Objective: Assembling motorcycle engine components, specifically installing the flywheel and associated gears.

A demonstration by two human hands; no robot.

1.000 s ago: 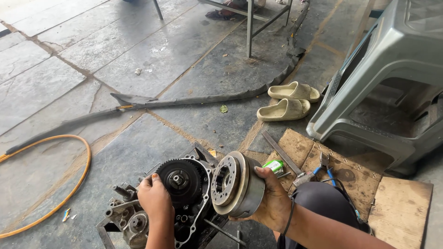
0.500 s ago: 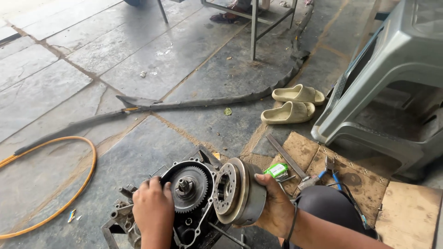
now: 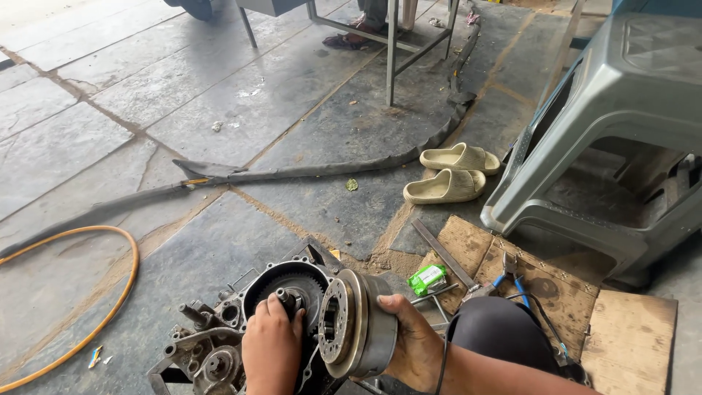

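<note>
— What have you got hold of right now?

— My right hand (image 3: 409, 344) is clamped around the round metal drum (image 3: 358, 325), held on edge just off the engine case (image 3: 219, 351) that sits on the stone floor (image 3: 278, 102). My left hand (image 3: 272, 344) rests on the case, fingers closed about the central shaft (image 3: 287, 298) inside the toothed ring gear (image 3: 289, 281).

— So which step is that?

— By my reading the drum is off the shaft, and I'm at the bare hub. Whatever comes next wants the drum kept square to that shaft (it looks heavy for one hand).

— Anything crowding you?

— My knee (image 3: 497, 333) is close beside the drum. On the wooden boards (image 3: 475, 249) lie a green packet (image 3: 427, 279), a flat metal bar (image 3: 442, 252) and blue-handled pliers (image 3: 512, 278). Farther out: beige slippers (image 3: 453, 172), a grey plastic stool (image 3: 621, 139), an orange hose (image 3: 110, 292), a long black rubber strip (image 3: 307, 172).
</note>
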